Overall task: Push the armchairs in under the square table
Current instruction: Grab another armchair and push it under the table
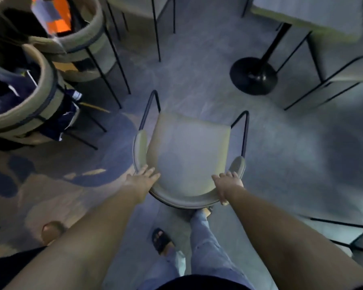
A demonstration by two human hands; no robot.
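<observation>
A beige armchair (189,151) with a curved backrest and thin black metal legs stands on the floor right in front of me, its seat facing away. My left hand (143,177) lies on the left part of the backrest, fingers stretched over the rim. My right hand (226,185) grips the right part of the backrest, thumb behind it. The square table (314,19) shows at the top right, pale top on a black post with a round black base (254,75). The chair stands apart from the table, below and left of its base.
Two beige armchairs (40,84) holding dark clothing and an orange item stand at the left. Another chair (342,68) sits under the table at the right; black chair legs (348,239) show at the lower right. Blue-grey patterned carpet lies all around. My legs and a sandal (161,239) are below.
</observation>
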